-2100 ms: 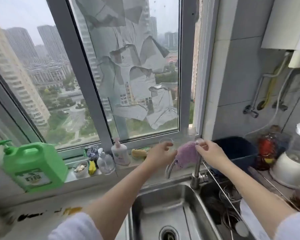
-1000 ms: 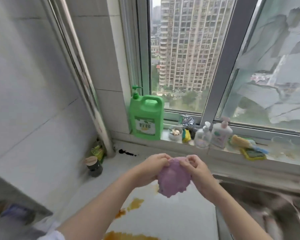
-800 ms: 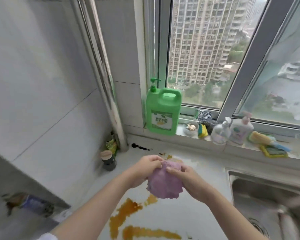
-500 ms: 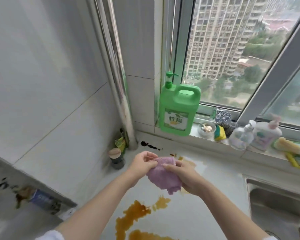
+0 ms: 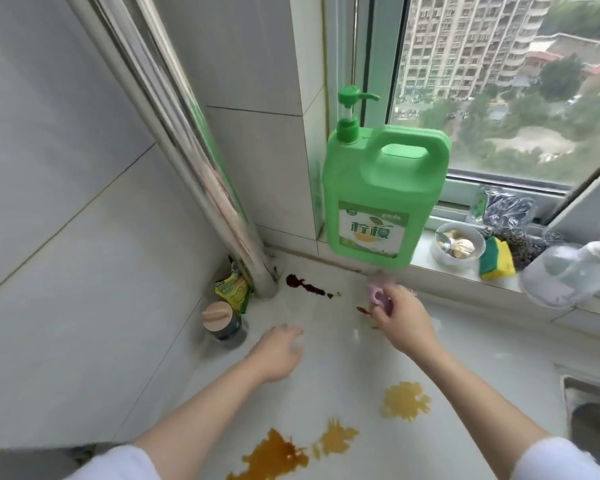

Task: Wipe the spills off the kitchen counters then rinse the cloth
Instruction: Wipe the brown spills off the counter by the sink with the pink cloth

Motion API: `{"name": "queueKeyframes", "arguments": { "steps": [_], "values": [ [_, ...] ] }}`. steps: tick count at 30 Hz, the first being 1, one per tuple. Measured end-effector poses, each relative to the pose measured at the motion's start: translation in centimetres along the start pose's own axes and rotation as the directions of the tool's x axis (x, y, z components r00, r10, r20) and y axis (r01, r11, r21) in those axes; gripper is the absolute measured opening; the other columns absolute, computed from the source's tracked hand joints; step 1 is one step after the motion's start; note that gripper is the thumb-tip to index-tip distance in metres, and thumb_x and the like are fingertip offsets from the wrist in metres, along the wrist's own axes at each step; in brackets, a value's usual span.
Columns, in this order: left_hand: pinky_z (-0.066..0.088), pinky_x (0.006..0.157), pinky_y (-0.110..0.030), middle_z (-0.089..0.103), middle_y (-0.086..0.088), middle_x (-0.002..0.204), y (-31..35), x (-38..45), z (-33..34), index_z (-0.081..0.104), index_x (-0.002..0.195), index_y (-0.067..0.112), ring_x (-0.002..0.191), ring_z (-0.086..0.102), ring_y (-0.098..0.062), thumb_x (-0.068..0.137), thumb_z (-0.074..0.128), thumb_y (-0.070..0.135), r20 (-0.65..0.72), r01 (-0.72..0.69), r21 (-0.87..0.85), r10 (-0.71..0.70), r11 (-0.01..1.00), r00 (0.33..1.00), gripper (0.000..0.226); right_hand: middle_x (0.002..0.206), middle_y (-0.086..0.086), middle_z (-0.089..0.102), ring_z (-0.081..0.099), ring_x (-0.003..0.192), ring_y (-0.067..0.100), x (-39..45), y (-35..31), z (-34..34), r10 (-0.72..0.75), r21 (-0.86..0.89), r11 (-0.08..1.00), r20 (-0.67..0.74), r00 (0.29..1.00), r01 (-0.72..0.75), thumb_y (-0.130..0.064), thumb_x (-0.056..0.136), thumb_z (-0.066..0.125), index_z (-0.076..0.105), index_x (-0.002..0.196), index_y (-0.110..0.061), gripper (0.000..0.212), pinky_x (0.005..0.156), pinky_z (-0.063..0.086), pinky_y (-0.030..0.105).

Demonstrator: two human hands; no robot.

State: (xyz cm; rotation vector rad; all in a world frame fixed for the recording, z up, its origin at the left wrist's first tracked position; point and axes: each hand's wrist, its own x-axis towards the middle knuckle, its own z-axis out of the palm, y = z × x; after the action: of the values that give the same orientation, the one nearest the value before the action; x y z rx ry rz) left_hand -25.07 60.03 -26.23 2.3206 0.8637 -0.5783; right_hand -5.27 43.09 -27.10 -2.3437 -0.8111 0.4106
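Gleaming white counter [image 5: 326, 382], orange spills [image 5: 404, 400]; right hand [image 5: 404, 323] seemingly pinching cloth [image 5: 378, 296]; left hand [image 5: 279, 351] spread.

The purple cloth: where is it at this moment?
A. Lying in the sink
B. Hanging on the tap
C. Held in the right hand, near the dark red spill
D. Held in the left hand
C: the right hand grips the purple cloth above the counter, beside the dark red spill; the left hand holds nothing.
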Motion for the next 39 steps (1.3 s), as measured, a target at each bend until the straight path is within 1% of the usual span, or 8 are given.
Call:
{"name": "queueKeyframes", "arguments": {
  "steps": [6, 9, 15, 21, 27, 30, 33, 39],
  "values": [
    [0.012, 0.123, -0.045, -0.020, -0.005, 0.164, -4.5, 5.7, -0.3, 0.000, 0.155, 0.048, 0.151, -0.016, -0.032, 0.094, 0.054, 0.034, 0.156, -0.115, 0.348, 0.063, 0.930, 0.986, 0.082, 0.108, 0.011, 0.066, 0.060, 0.100, 0.034, 5.0, 1.6, 10.1, -0.118, -0.036, 0.991, 0.211, 0.970, 0.128, -0.021, 0.089, 0.044, 0.065, 0.103, -0.019, 0.025, 0.071, 0.042, 0.032],
    [0.014, 0.123, -0.045, -0.022, -0.002, 0.164, -5.8, 6.5, 0.0, -0.001, 0.153, 0.051, 0.151, -0.019, -0.030, 0.092, 0.058, 0.042, 0.155, -0.172, 0.340, 0.125, 0.925, 0.980, 0.085, 0.127, 0.016, 0.062, 0.055, 0.118, 0.036, 9.3, -1.3, 13.2, -0.208, -0.012, 0.975, 0.292, 0.933, 0.221, -0.026, 0.094, 0.040, 0.059, 0.125, -0.017, 0.038, 0.095, 0.046, 0.043],
    [0.006, 0.122, -0.039, -0.026, 0.000, 0.162, -6.2, 7.1, 0.4, -0.001, 0.154, 0.051, 0.149, -0.025, -0.030, 0.095, 0.057, 0.040, 0.156, -0.187, 0.292, 0.146, 0.938, 0.977, 0.083, 0.124, 0.013, 0.064, 0.061, 0.111, 0.033, 16.2, -5.2, 20.1, -0.344, 0.137, 0.939, 0.358, 0.868, 0.315, -0.025, 0.092, 0.037, 0.056, 0.132, -0.022, 0.044, 0.094, 0.051, 0.045],
    [0.003, 0.122, -0.039, -0.024, -0.003, 0.163, -6.4, 7.1, 0.5, 0.002, 0.154, 0.050, 0.149, -0.025, -0.030, 0.095, 0.058, 0.040, 0.153, -0.190, 0.276, 0.152, 0.942, 0.976, 0.082, 0.113, -0.002, 0.070, 0.062, 0.106, 0.021, 13.0, -2.3, 14.7, -0.421, 0.174, 0.907, 0.300, 0.856, 0.384, -0.020, 0.092, 0.043, 0.062, 0.118, -0.017, 0.032, 0.094, 0.048, 0.038],
    [0.004, 0.122, -0.043, -0.028, -0.001, 0.162, -6.2, 7.0, 0.5, 0.001, 0.155, 0.049, 0.147, -0.029, -0.028, 0.096, 0.057, 0.038, 0.166, -0.186, 0.259, 0.147, 0.948, 0.975, 0.081, 0.130, 0.018, 0.060, 0.055, 0.119, 0.036, 14.8, -5.1, 17.5, -0.462, -0.005, 0.874, 0.300, 0.835, 0.486, -0.010, 0.091, 0.047, 0.053, 0.135, -0.006, 0.045, 0.101, 0.044, 0.042],
    [0.005, 0.121, -0.044, -0.029, 0.000, 0.161, -6.3, 7.0, 0.5, 0.001, 0.154, 0.051, 0.147, -0.030, -0.028, 0.096, 0.056, 0.037, 0.169, -0.182, 0.250, 0.142, 0.951, 0.975, 0.082, 0.151, 0.010, 0.044, 0.039, 0.139, 0.029, 16.9, -8.9, 19.8, -0.427, 0.037, 0.890, 0.415, 0.803, 0.454, -0.015, 0.096, 0.046, 0.035, 0.149, -0.016, 0.055, 0.115, 0.029, 0.041],
    [0.005, 0.121, -0.044, -0.029, 0.000, 0.161, -6.4, 7.1, 0.5, -0.001, 0.154, 0.051, 0.147, -0.030, -0.028, 0.096, 0.056, 0.038, 0.174, -0.187, 0.256, 0.145, 0.948, 0.974, 0.082, 0.150, 0.008, 0.047, 0.043, 0.136, 0.029, 17.1, -8.4, 19.3, -0.457, 0.134, 0.885, 0.423, 0.783, 0.445, -0.010, 0.096, 0.047, 0.047, 0.142, -0.014, 0.046, 0.114, 0.032, 0.040],
    [0.001, 0.123, -0.043, -0.028, -0.002, 0.162, -6.8, 7.3, 0.8, -0.001, 0.154, 0.049, 0.147, -0.029, -0.030, 0.096, 0.056, 0.039, 0.171, -0.198, 0.266, 0.156, 0.944, 0.973, 0.082, 0.120, 0.003, 0.067, 0.058, 0.111, 0.024, 12.5, -3.0, 15.1, -0.352, 0.146, 0.933, 0.186, 0.918, 0.328, -0.015, 0.088, 0.048, 0.067, 0.111, -0.012, 0.030, 0.093, 0.047, 0.033]
  ]
}}
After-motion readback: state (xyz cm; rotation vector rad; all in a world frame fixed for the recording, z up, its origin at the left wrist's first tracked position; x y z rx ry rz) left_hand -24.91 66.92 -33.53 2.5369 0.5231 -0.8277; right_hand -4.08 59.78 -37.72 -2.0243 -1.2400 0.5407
